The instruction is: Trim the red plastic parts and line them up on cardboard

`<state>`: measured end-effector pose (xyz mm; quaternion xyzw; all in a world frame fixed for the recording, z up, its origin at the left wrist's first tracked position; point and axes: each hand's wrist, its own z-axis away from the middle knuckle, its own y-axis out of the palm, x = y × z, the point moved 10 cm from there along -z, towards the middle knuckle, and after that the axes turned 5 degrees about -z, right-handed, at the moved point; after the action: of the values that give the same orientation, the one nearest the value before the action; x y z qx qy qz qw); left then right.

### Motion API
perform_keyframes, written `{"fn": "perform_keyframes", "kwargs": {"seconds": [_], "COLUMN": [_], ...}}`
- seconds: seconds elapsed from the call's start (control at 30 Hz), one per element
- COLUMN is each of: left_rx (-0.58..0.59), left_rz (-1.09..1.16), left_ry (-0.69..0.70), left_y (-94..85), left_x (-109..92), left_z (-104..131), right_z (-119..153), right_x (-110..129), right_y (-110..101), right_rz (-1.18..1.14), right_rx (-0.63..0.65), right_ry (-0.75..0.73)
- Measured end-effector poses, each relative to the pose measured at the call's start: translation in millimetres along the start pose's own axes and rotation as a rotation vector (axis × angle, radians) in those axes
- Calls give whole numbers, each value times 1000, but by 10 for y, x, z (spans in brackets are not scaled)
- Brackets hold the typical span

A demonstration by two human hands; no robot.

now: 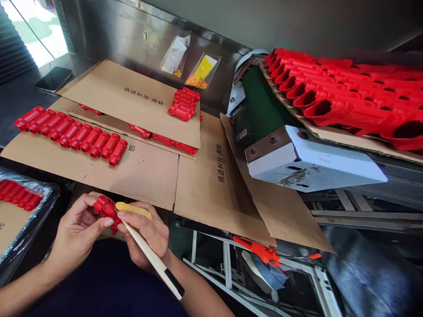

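My left hand [77, 226] is closed around a red plastic tubular part [106, 208], which is tilted with its ribbed end up. A pale, long-handled tool [155, 259] with a black band near its lower end is gripped in my right hand [147, 231]. Its working end is hidden at the red part. A yellow finger cot [134, 209] covers one finger of my right hand, close against the part. Beyond my hands, a row of similar red parts [76, 134] lies on cardboard [148, 176].
A cardboard sheet [109, 83] covers more red parts, with a small stack [185, 103] on top. Bags of yellow rings [198, 81] lie behind. At right, a green conveyor belt [267, 101] has a tray of red parts [346, 92]. A plastic-lined box [20, 229] stands left.
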<state>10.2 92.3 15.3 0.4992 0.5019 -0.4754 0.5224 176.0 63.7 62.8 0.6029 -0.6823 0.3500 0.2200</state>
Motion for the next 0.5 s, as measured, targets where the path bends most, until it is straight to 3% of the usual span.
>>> {"fn": "perform_keyframes", "kwargs": {"seconds": [0.2,0.5], "left_rx": [-48,-18], "left_rz": [4,2], "left_ry": [15,7], "left_y": [-58,-29], "left_x": [15,3], "left_z": [28,21], "right_z": [18,1], "right_x": [9,7], "right_y": [-8,-18], "right_rz": [-7,-17], "right_rx": [-7,-13], "right_ry": [28,11]}}
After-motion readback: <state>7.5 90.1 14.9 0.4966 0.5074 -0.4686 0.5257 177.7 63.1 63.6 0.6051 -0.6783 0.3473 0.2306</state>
